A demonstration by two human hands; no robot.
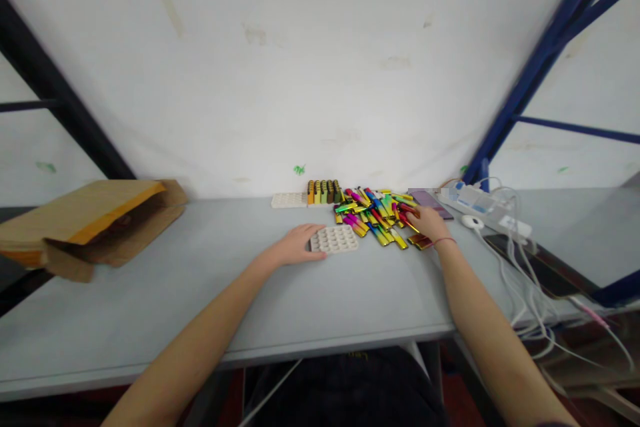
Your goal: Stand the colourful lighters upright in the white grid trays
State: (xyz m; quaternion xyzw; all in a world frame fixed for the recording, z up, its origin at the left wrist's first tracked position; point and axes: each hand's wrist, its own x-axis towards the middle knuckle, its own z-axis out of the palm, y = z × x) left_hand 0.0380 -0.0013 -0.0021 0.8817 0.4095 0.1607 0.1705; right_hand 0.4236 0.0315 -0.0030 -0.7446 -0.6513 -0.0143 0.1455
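My left hand (297, 245) grips the left edge of a white tray (334, 239), thumb along the near side and fingers along the far side. Rows of round sockets cover this tray, and nothing stands in them. Over the right part of a pile of shiny, many-coloured lighters (380, 210), my right hand (429, 223) has its fingers closed around a red lighter (409, 210), partly hidden by the fingers. Behind the pile's left end, several lighters (324, 191) stand upright in close rows. Left of them lies another white socketed tray (289, 200).
An opened brown cardboard box (100, 213) lies at the left. To the right are a flat purple thing (433, 203), a white power strip (493, 210), a round white charger (471, 222) and tangled white cables (530, 293). A wall rises behind the table (200, 307).
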